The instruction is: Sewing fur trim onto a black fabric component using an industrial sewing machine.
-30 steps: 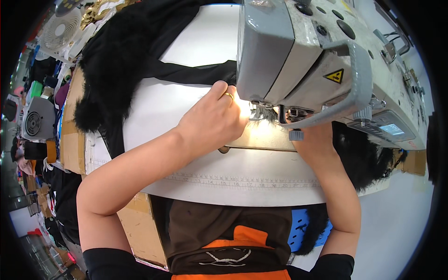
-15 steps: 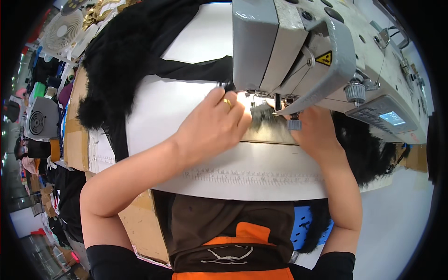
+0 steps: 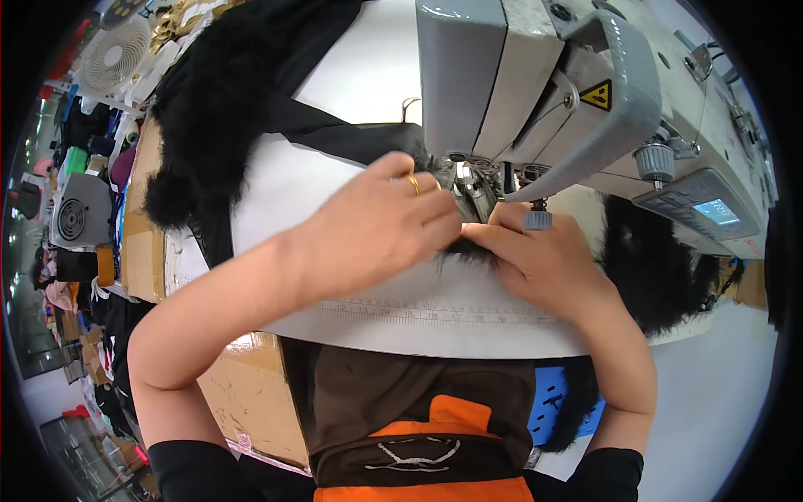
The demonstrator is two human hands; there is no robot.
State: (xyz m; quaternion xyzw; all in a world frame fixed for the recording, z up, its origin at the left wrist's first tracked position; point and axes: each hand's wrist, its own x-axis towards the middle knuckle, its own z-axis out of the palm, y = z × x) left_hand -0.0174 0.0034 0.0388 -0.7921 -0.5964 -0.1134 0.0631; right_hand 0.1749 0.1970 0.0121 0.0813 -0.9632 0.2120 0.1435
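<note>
Seen from the presser foot (image 3: 462,172) of the sewing machine (image 3: 462,75), the person's left hand (image 3: 385,219) lay at 8 o'clock, fingers curled in against a black furry piece (image 3: 477,201), a gold-coloured ring (image 3: 414,184) on one of them; its fingertips were hidden, so whether it gripped the fur could not be told. The right hand (image 3: 542,258) lay between 4 and 5 o'clock, thumb stretched toward the left hand and fingers bent over the fur; whether it pinched the piece could not be told either. The furry piece sat at and just below the foot, between the two hands, above the white table (image 3: 401,322), whose printed scale ran along the near edge. A flat black strip (image 3: 330,134) lay toward 10 o'clock, and beyond it, just past 9, spread a bulky black furry mass (image 3: 209,125). More black fur (image 3: 648,263) lay at 4 o'clock, below the machine's lit screen (image 3: 717,211), which stood just past 3. A brown and orange apron (image 3: 422,393) showed at 6 o'clock, cardboard (image 3: 251,393) between 7 and 8, and a white fan (image 3: 113,57) between 9 and 10.
</note>
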